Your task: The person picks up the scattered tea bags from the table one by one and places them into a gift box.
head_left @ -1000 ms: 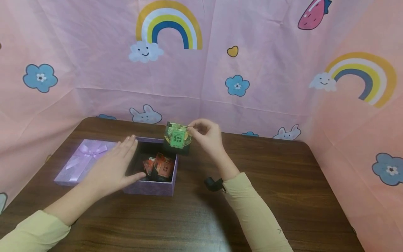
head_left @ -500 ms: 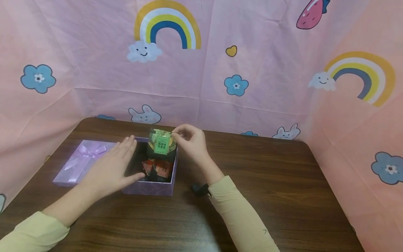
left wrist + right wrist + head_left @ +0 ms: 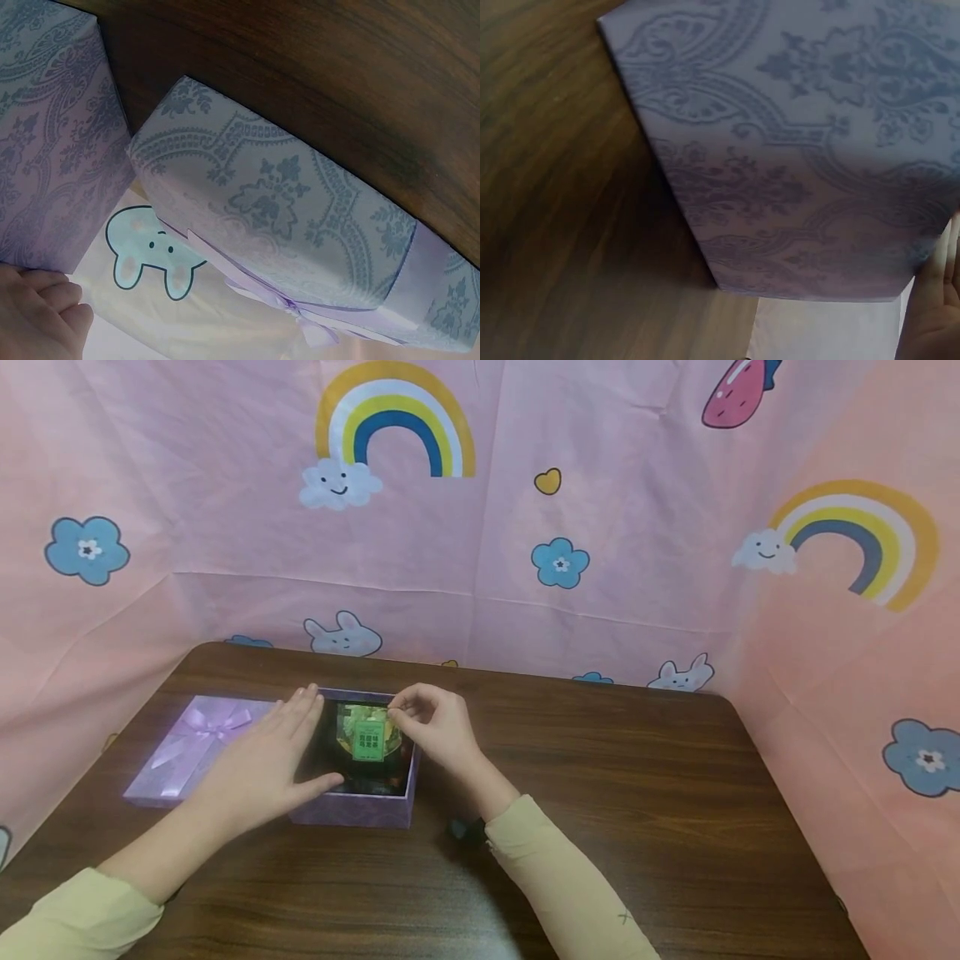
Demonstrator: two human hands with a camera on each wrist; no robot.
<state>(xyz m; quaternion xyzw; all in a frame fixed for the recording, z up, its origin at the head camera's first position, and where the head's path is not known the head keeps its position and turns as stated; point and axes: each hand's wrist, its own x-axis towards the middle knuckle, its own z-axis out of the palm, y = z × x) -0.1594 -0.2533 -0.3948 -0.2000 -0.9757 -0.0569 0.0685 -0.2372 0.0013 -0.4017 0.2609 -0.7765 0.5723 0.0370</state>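
An open purple box (image 3: 352,811) with a dark inside stands on the table. My right hand (image 3: 441,727) pinches the upper right corner of a green tea packet (image 3: 369,740), which is down inside the box over the red packets there. Those red packets are now mostly covered by it. My left hand (image 3: 273,760) rests with straight fingers along the box's left rim, thumb at the front edge. In the left wrist view, curled fingers (image 3: 52,307) lie by the rim of the patterned box wall (image 3: 52,142). The right wrist view shows the box's outer wall (image 3: 795,150) and part of the hand.
Left of the box lies its purple lid (image 3: 202,739) with a ribbon bow, partly behind the left hand. The brown wooden table (image 3: 637,810) runs up to a pink printed cloth (image 3: 630,527) at the back and sides. A dark wrist device (image 3: 465,831) shows under the right forearm.
My right hand has moved left and down, carrying the green tea packet from above the box's right rim into the box. The left hand has stayed at the rim.
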